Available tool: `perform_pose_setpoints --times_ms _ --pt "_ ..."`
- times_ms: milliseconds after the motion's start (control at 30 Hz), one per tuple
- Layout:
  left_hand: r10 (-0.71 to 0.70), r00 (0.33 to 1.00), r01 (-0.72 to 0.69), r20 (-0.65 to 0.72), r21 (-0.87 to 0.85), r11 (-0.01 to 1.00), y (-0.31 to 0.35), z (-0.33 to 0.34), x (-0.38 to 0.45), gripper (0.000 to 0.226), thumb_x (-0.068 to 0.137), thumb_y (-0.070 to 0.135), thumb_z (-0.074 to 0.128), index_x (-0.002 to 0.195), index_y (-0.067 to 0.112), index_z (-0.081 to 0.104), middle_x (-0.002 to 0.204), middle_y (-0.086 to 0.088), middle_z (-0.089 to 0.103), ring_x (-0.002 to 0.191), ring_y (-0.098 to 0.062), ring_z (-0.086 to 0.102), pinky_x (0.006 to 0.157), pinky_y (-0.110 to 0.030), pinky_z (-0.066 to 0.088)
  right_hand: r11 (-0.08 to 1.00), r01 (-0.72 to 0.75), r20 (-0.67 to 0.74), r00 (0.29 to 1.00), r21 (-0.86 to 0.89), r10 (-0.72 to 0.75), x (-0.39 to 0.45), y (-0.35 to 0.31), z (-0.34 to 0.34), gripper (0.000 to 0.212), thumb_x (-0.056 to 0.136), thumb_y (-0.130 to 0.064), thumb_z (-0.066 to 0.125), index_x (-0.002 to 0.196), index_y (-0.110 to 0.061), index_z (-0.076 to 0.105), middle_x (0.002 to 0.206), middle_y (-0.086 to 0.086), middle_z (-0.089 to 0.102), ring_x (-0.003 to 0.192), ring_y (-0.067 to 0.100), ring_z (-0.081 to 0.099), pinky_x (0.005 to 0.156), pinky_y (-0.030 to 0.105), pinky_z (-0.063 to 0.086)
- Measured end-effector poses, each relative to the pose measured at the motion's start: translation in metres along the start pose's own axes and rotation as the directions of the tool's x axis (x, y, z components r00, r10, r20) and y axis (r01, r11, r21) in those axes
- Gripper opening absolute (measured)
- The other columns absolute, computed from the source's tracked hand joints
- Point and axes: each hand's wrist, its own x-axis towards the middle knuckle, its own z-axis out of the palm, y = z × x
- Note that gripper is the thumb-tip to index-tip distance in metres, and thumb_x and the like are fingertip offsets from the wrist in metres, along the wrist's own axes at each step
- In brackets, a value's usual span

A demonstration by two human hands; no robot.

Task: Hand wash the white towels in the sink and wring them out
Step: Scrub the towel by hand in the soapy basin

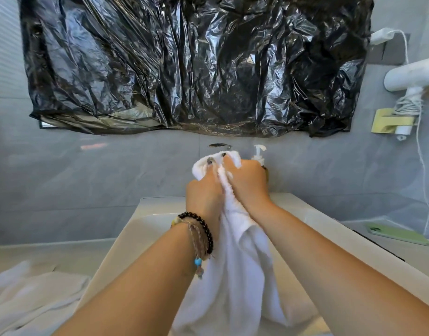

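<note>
A white towel (235,260) hangs bunched above the white sink (157,215), its lower part draping down into the basin. My left hand (203,195) and my right hand (247,183) grip its upper end side by side, knuckles pressed together, fingers curled round the cloth. The top of the towel bulges out past my fingers, just below the chrome tap (219,146). A second white towel (31,297) lies crumpled on the counter at the lower left.
A soap pump bottle (259,154) stands behind my right hand. A green phone (397,235) lies on the counter to the right. A white hair dryer (409,76) hangs on the right wall. Black plastic sheeting (196,64) covers the mirror.
</note>
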Motion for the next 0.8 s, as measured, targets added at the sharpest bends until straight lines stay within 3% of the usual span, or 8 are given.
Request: perform_pose_setpoints --times_ms 100,167,267,333,400,533,733,800 --pt "0.066 0.997 -0.065 -0.038 0.015 0.998 0.012 -0.015 0.009 0.028 0.099 0.040 0.055 0.087 0.016 0.063 0.073 0.002 0.063 0.065 -0.010 0.059 0.057 -0.023 0.044 0.980 0.116 0.061 0.990 0.161 -0.127 -0.025 0.005 0.011 0.042 0.099 -0.028 0.048 0.067 -0.002 0.056 0.060 0.016 0.055 0.064 0.026 0.051 0.063 0.034 0.036" --pt "0.043 0.999 -0.044 0.029 0.038 0.998 0.015 -0.020 0.012 0.028 0.095 0.040 0.062 0.089 0.013 0.067 0.074 0.000 0.069 0.065 -0.012 0.064 0.060 -0.025 0.050 0.884 -0.059 0.217 0.975 0.464 -0.049 -0.024 0.015 0.005 0.043 0.090 -0.034 0.061 0.079 0.007 0.064 0.069 0.016 0.058 0.069 0.021 0.051 0.068 0.033 0.039" --pt "-0.002 0.990 -0.015 0.143 0.115 0.993 0.017 -0.024 0.014 0.033 0.088 0.037 0.071 0.095 0.005 0.071 0.084 -0.010 0.075 0.073 -0.023 0.071 0.071 -0.033 0.057 0.635 -0.483 0.631 0.776 0.602 -0.008 -0.016 0.032 -0.020 0.044 0.077 -0.037 0.074 0.108 -0.007 0.071 0.107 0.011 0.071 0.104 0.026 0.066 0.094 0.038 0.049" --pt "0.006 0.978 -0.043 0.208 0.176 0.983 0.017 -0.027 0.015 0.030 0.085 0.032 0.076 0.095 0.004 0.072 0.085 -0.012 0.076 0.074 -0.024 0.072 0.071 -0.035 0.060 0.698 -0.534 0.782 0.621 0.478 -0.060 -0.018 0.043 -0.031 0.034 0.075 -0.025 0.076 0.106 -0.013 0.072 0.111 0.012 0.071 0.107 0.027 0.067 0.095 0.039 0.051" --pt "0.023 0.965 -0.095 0.261 0.267 0.959 0.016 -0.028 0.015 0.027 0.081 0.029 0.078 0.093 0.005 0.073 0.085 -0.011 0.077 0.075 -0.023 0.073 0.070 -0.033 0.060 0.766 -0.506 0.837 0.542 0.396 -0.075 -0.024 0.048 -0.036 0.038 0.071 -0.012 0.074 0.109 -0.010 0.070 0.114 0.015 0.070 0.108 0.029 0.066 0.094 0.041 0.052" --pt "0.008 0.909 -0.130 0.417 0.263 0.956 0.012 -0.032 0.018 0.030 0.077 0.019 0.079 0.103 0.006 0.073 0.098 -0.011 0.077 0.088 -0.023 0.073 0.074 -0.031 0.060 0.654 -0.472 0.676 0.732 0.591 -0.082 -0.016 0.066 -0.045 0.036 0.067 -0.006 0.067 0.102 -0.005 0.069 0.103 0.014 0.073 0.091 0.022 0.071 0.074 0.028 0.057" --pt "-0.316 0.629 -0.096 0.710 0.474 0.875 -0.008 -0.037 0.017 0.047 0.073 0.007 0.077 0.119 0.009 0.067 0.119 -0.013 0.071 0.111 -0.029 0.067 0.092 -0.038 0.055 0.619 -0.325 0.471 0.878 0.715 -0.084 -0.011 0.081 -0.059 0.018 0.085 0.005 0.062 0.099 -0.005 0.067 0.091 0.006 0.075 0.086 0.016 0.071 0.069 0.023 0.056" --pt "-0.281 0.650 -0.121 0.706 0.461 0.879 -0.011 -0.036 0.018 0.046 0.074 0.007 0.078 0.118 0.007 0.067 0.120 -0.013 0.071 0.110 -0.027 0.068 0.093 -0.038 0.055 0.614 -0.271 0.389 0.919 0.741 -0.064 -0.012 0.079 -0.056 0.016 0.087 0.003 0.060 0.098 -0.007 0.068 0.089 0.002 0.075 0.086 0.013 0.071 0.069 0.022 0.055"
